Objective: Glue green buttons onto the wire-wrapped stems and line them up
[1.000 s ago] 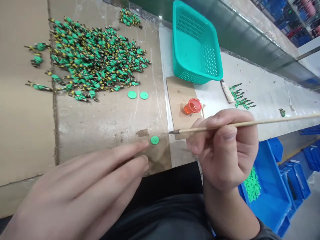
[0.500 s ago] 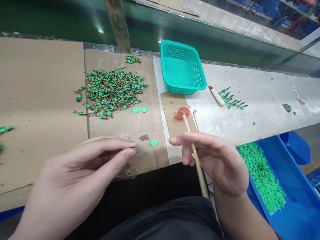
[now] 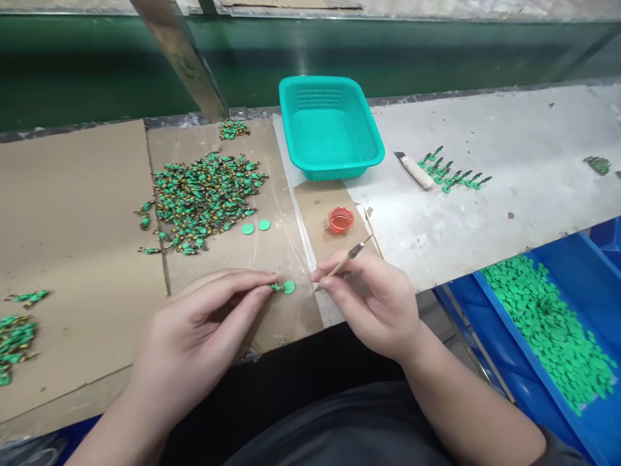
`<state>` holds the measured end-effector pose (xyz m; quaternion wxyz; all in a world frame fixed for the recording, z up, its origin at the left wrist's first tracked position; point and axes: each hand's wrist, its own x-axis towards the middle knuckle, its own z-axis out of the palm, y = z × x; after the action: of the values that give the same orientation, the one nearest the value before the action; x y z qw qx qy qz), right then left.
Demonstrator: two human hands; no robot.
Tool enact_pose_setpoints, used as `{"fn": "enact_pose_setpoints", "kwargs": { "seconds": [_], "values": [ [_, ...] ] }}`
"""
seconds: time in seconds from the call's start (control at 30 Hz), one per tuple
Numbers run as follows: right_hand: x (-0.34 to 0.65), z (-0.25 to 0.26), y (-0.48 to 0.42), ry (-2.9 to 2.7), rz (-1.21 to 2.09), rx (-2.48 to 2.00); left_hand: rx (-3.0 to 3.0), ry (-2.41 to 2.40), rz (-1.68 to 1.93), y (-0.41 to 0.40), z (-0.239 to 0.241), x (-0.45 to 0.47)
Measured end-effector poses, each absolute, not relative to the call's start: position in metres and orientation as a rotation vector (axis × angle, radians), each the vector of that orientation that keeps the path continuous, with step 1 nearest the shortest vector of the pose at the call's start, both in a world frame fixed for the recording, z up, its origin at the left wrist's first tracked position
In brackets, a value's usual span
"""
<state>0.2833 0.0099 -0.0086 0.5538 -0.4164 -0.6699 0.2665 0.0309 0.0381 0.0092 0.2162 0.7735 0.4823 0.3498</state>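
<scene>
My left hand (image 3: pixel 204 330) pinches a small green and yellow figure (image 3: pixel 276 287) at its fingertips, right beside a green disc (image 3: pixel 289 287) lying on the cardboard. My right hand (image 3: pixel 373 298) is closed around a thin wooden brush (image 3: pixel 347 257) whose tip points up and right, toward a small orange paint cup (image 3: pixel 341 220). Two more green discs (image 3: pixel 256 226) lie further back, next to a big heap of painted green figures (image 3: pixel 204 197).
A teal basket (image 3: pixel 330 129) stands at the back. A knife (image 3: pixel 413 170) and a row of green figures (image 3: pixel 453 175) lie on the white bench to the right. A blue bin (image 3: pixel 553 323) of green discs sits low right. More figures (image 3: pixel 17 330) lie far left.
The view has tilted up and back. My left hand moved the small figure right, up to the disc. My right hand swung the brush from pointing at me to pointing toward the paint cup.
</scene>
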Motion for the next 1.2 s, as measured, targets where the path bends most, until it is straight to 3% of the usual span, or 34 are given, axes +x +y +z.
{"fn": "enact_pose_setpoints", "kwargs": {
  "seconds": [1.2],
  "values": [
    [0.286,-0.014,0.014,-1.650,0.508,-0.940,2.388,1.231,0.912,0.040,0.011,0.037]
  ]
}}
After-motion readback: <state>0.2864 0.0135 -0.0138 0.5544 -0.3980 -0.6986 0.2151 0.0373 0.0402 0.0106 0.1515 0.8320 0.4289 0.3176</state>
